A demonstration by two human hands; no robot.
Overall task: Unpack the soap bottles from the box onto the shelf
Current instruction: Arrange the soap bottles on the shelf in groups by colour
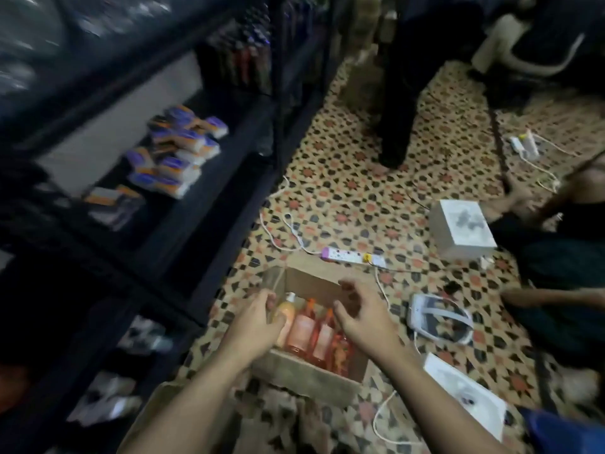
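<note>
The cardboard box (307, 376) sits open on the patterned floor (343, 198) at about 6 o'clock in the view, directly beside the dark shelf (183, 204) unit at 9 o'clock, presumably so that each bottle needs only a short carry. Inside it the soap bottles (302, 330) lie side by side, orange and pink, pump heads pointing toward 12 o'clock. The left hand (255, 326) curls around the palest bottle (284, 314) at the box's left wall, fingers closing on its shoulder; whether the grasp is fully clamped cannot be told through the blur. The right hand (358, 317) hovers over the right side of the box, fingers spread and holding nothing, seemingly ready to steady the box or take a second bottle. The middle shelf level carries stacked packets (178, 158) at 10 o'clock, with bare board nearer the front. A power strip (353, 256) and trailing cable lie just beyond the box at 12 o'clock, a snag hazard.
</note>
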